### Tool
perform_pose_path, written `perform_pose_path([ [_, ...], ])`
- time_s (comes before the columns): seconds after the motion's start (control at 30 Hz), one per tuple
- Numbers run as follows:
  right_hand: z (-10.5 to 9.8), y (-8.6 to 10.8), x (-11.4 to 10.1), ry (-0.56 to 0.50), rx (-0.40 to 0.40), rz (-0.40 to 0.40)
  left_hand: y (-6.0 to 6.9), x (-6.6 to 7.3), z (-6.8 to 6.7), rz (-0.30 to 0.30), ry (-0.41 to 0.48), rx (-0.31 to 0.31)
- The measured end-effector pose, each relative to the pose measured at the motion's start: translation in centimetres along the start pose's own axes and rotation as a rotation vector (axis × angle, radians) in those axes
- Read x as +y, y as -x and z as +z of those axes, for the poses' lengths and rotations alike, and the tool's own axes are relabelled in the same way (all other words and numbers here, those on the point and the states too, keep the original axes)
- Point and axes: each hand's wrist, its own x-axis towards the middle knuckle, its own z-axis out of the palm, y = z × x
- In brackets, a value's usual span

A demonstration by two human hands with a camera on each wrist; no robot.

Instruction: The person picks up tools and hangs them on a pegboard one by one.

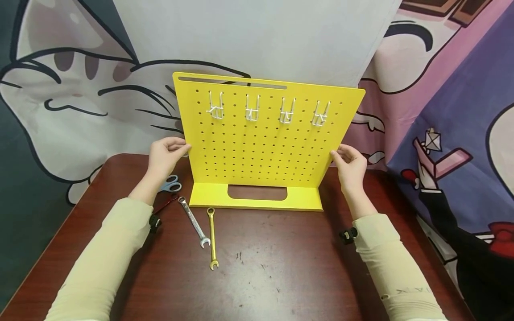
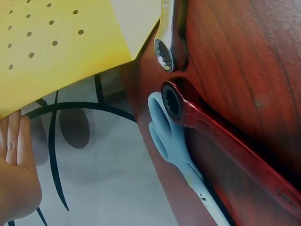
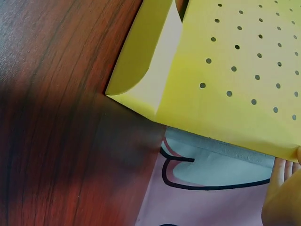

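A yellow pegboard [image 1: 261, 142] stands upright on its bent foot at the back of the table, with several white wire hooks [image 1: 252, 109] along its upper part. My left hand [image 1: 163, 156] pinches its left edge, thumb in front and fingers behind. On the opposite edge my right hand [image 1: 350, 167] pinches the board the same way; the right wrist view shows only part of that hand [image 3: 284, 193] at the board's edge. Left of the foot lie a silver wrench [image 1: 194, 221], a gold wrench [image 1: 212, 238], a red wrench [image 2: 230, 136] and light-blue scissors [image 2: 171, 141].
The brown wooden table [image 1: 281, 263] carries everything. Right behind it hangs a cloth with cartoon drawings [image 1: 80, 98], which continues on the right side [image 1: 453, 133]. The wrenches and scissors lie close to my left forearm.
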Motion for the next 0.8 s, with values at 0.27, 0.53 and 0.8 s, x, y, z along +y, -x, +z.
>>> perform_pose_path([
  [0.27, -0.6, -0.2, 0.1, 0.047, -0.002, -0.034, 0.0, -0.3, 0.2, 0.02, 0.06, 0.007],
  [0.53, -1.5, -1.3, -2.2, 0.019, 0.059, -0.2, 0.1, -0.4, 0.6, 0.015, 0.055, 0.026],
  [0.8, -2.1, -3.3, -6.9, 0.061, 0.156, -0.346, 0.4, -0.5, 0.5, 0.003, 0.057, 0.043],
])
